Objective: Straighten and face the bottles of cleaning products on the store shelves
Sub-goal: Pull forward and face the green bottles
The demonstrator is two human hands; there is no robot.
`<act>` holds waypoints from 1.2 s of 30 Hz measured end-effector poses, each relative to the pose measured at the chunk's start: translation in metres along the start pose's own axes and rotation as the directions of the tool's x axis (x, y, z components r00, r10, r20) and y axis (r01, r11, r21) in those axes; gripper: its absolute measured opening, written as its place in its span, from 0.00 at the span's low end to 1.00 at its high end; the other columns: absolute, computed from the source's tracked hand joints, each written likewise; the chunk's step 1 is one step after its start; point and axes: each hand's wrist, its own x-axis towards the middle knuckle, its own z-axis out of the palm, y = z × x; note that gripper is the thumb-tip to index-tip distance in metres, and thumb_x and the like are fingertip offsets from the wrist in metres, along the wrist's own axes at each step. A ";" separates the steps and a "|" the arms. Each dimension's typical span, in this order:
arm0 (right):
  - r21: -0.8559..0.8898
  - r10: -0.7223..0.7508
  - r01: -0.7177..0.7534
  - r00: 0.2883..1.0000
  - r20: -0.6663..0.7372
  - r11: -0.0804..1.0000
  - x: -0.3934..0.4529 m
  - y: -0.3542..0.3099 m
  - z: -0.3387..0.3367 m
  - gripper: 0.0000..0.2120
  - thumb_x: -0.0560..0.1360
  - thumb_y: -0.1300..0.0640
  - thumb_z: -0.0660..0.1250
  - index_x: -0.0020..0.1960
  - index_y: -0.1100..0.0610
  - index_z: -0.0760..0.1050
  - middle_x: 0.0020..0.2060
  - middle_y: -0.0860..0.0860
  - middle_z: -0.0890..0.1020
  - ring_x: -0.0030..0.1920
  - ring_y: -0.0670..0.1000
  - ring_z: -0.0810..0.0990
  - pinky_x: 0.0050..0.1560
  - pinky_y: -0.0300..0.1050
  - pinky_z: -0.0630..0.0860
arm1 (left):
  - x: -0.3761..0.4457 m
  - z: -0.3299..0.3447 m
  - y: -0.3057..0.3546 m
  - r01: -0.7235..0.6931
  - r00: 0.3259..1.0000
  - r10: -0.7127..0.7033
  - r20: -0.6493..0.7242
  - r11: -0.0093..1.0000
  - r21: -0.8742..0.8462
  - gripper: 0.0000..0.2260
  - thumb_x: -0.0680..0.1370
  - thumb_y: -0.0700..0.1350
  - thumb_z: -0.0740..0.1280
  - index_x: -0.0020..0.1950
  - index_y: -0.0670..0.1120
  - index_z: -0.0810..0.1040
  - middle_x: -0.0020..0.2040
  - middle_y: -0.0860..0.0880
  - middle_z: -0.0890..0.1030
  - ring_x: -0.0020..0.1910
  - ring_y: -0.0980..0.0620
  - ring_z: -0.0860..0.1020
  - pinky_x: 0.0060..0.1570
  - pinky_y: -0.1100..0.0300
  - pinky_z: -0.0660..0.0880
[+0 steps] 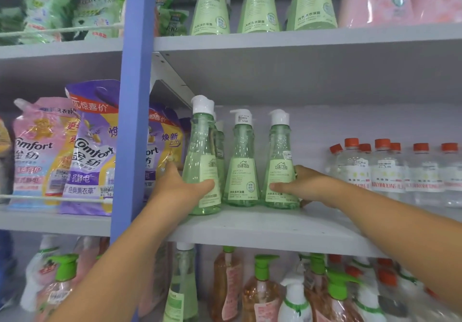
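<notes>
Three green pump bottles with white caps stand in a row on the middle shelf (pixel 262 224). My left hand (pixel 180 186) grips the left bottle (pixel 202 156) low down, thumb across its front; its label is turned partly to the right. My right hand (pixel 303 184) grips the right bottle (pixel 280 161) from its right side, thumb on the label, which faces front. Between them the middle bottle (pixel 241 166) stands untouched, label to the front. More green bottles stand behind the left one, mostly hidden.
Clear bottles with orange caps (pixel 390 169) stand right of my right hand. Comfort refill pouches (pixel 87 151) fill the bay left of the blue upright (pixel 135 96). More green bottles (pixel 260 4) stand on the upper shelf. Pump bottles (pixel 262 289) crowd the shelf below.
</notes>
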 end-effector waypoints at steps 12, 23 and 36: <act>0.064 0.064 -0.062 0.998 -0.026 0.996 0.001 0.000 0.002 0.21 0.74 0.46 0.77 0.61 0.50 0.74 0.56 0.49 0.83 0.55 0.52 0.83 0.59 0.54 0.82 | 0.001 -0.001 -0.002 -0.016 1.000 0.016 0.013 0.999 0.038 0.36 0.71 0.56 0.79 0.74 0.54 0.66 0.56 0.55 0.80 0.56 0.48 0.81 0.55 0.50 0.78; 0.071 0.053 -0.051 0.998 -0.019 0.996 0.003 0.002 0.003 0.15 0.73 0.45 0.77 0.52 0.43 0.72 0.53 0.46 0.83 0.54 0.50 0.83 0.59 0.54 0.82 | 0.002 -0.001 -0.005 -0.049 0.999 0.050 0.017 0.998 -0.038 0.36 0.69 0.58 0.80 0.73 0.55 0.69 0.52 0.60 0.80 0.50 0.56 0.81 0.42 0.58 0.76; 0.116 0.086 -0.079 0.995 -0.056 0.990 0.002 0.004 -0.001 0.22 0.70 0.44 0.80 0.53 0.47 0.70 0.51 0.45 0.81 0.51 0.46 0.82 0.51 0.46 0.82 | 0.007 0.001 -0.007 -0.071 0.997 0.073 0.020 0.996 -0.062 0.25 0.69 0.56 0.81 0.58 0.58 0.71 0.44 0.63 0.78 0.42 0.62 0.77 0.34 0.63 0.69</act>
